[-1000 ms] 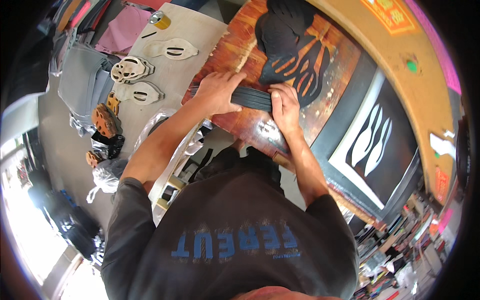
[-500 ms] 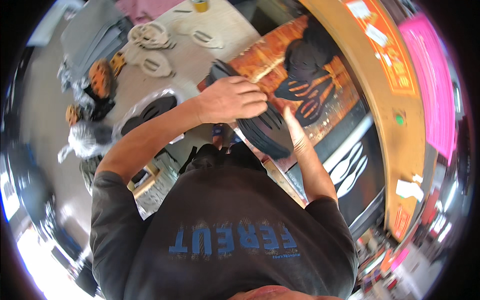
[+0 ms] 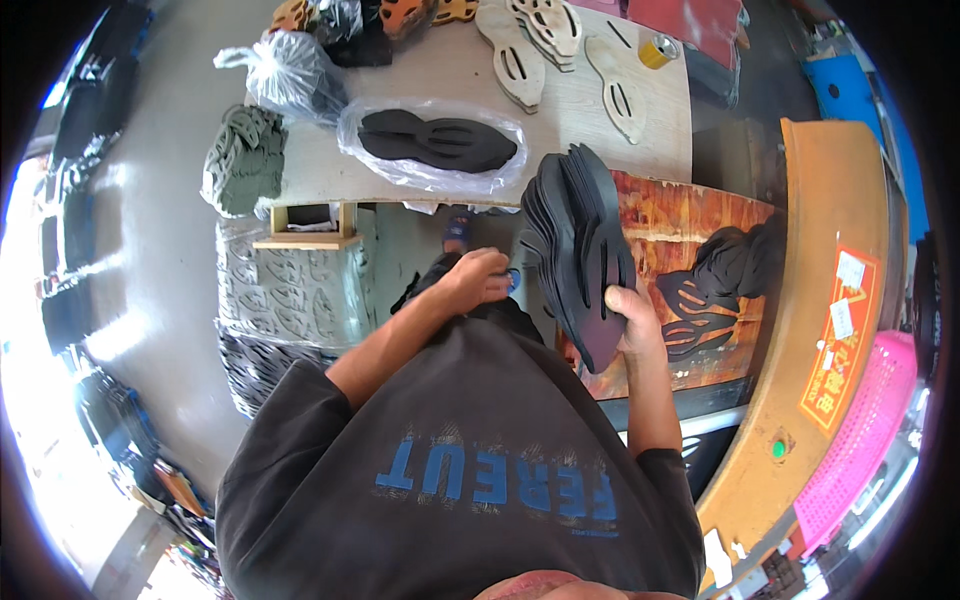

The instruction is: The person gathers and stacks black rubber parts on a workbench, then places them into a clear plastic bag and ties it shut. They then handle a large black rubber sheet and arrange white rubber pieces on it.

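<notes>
Right hand (image 3: pixel 640 320) — fingers around stacked black pieces (image 3: pixel 576 245); left hand (image 3: pixel 474 282) (contents unclear) — fingers curled.

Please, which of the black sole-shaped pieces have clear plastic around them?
The black pieces lying on the pale table, within clear plastic. The stack in the right hand and the pile on the reddish-brown board have none.

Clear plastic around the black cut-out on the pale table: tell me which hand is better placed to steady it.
Probably the left hand: it looks empty, though its palm is hidden, and appears nearer the clear plastic. The right hand is gripping the black stack.
</notes>
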`<state>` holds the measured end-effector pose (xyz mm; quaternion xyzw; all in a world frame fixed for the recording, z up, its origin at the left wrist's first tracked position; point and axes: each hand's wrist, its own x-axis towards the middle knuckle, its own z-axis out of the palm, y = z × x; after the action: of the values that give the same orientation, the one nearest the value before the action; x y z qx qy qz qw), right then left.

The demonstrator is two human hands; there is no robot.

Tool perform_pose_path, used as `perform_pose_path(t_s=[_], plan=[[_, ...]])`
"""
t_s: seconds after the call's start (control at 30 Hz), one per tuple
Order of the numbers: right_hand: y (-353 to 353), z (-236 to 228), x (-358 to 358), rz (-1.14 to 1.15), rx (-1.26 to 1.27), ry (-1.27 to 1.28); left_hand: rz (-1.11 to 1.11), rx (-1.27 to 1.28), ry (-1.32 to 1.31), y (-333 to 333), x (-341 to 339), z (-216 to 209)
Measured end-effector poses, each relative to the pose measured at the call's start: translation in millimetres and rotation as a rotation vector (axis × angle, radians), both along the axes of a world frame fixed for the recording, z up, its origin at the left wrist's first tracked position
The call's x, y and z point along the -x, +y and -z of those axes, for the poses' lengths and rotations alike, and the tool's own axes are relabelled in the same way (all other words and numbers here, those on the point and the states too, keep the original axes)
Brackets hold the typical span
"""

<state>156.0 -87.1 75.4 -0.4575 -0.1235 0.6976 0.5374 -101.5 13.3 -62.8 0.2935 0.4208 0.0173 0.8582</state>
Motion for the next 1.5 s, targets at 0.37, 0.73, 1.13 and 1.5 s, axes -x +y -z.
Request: perform_pose_path(t_s=[0.37,0.73,1.13,1.5], plan=[[150.5,-28.5,51.1,-0.605,0.127,-0.26,-0.787,0.502,-0.968,147.6,51.6,-32.4],[298.0,68.8,74.1,-0.864,-0.035,-0.519,-0.86,0.048,-0.419,233.9,147.8,-7.4],[298.0,95.3,86.3,-0.891,-0.208,-1.504,-0.715,-0.482,0.388,257.0,145.3,-7.3],[271.3,132.1,95.9,-0.772,-0.41,-1.751,-0.312,-0.918,0.706,269.8,129.5,-19.4]])
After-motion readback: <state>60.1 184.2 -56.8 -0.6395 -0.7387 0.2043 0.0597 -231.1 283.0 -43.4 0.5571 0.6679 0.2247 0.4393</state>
